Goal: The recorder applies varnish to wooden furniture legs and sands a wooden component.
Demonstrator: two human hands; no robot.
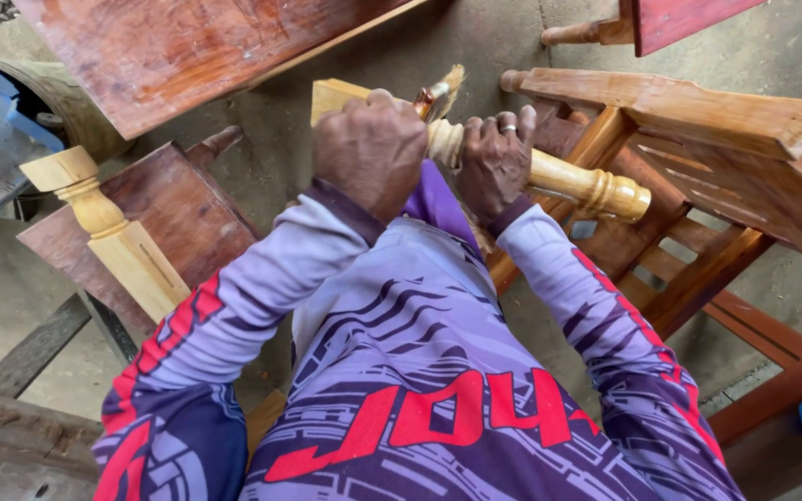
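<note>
Chair frame (698, 232): reddish-brown, lying tipped over at the right, slats showing; it's being leaned on by the far end of the leg.
Varnished board (187, 46): big dark-red plank, being propped across the top left over the concrete floor (475, 46).
Smaller panel (178, 213): same red finish, sitting at the left, just behind the spare post.
Spare post (113, 232): pale, unvarnished, square bottom with a turned knob on top, being left standing against that panel, well apart from both hands.
Turned leg (573, 181): the pale one being worked on, stretched across the middle from a square end near the left hand to a rounded end over the chair.
Left hand (370, 148): closed in a fist, and the brush is being gripped in it right above the leg.
Right hand (496, 162): wrapped round the leg, being used to hold it steady; a ring is being worn on one finger.
Brush (443, 93): small, metal band, pale bristles poking up past the left knuckles, being held just beside the leg.
</note>
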